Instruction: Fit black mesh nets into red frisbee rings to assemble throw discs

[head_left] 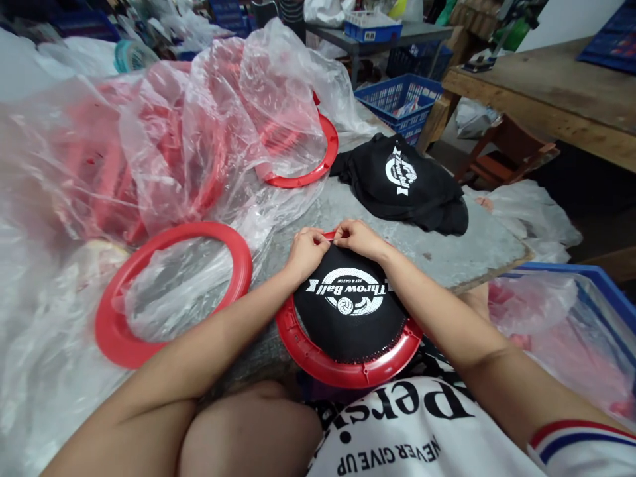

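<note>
A big heap of clear plastic bags [163, 126] fills the left half of the view, and many red rings can be seen through the film. The heap lies on a grey table [447, 248], whose bare part stretches to the right. Behind it, at the far right, stands a wooden bench [546, 99], and between the two there is a blue basket [402, 99] on the floor. At the lower right a blue crate [586, 311] holds more plastic film with red parts inside.

On the table, beyond the hands, lies a pile of black fabric [407, 189] with a white print. An empty red ring [173, 291] lies flat on plastic film to the left of the hands, and another red ring [308, 172] looks out half from under the bags, further back.

Near the table edge closest to the person is the red ring with black fabric [350, 318]. The fabric covers the opening of this ring and shows a white print with a ball. The left hand [308, 252] and the right hand [360, 238] meet at the far rim of this ring, almost touching each other. The fingers [320, 236] of both hands are clenched in a pinch on the fabric edge there, at the rim.
</note>
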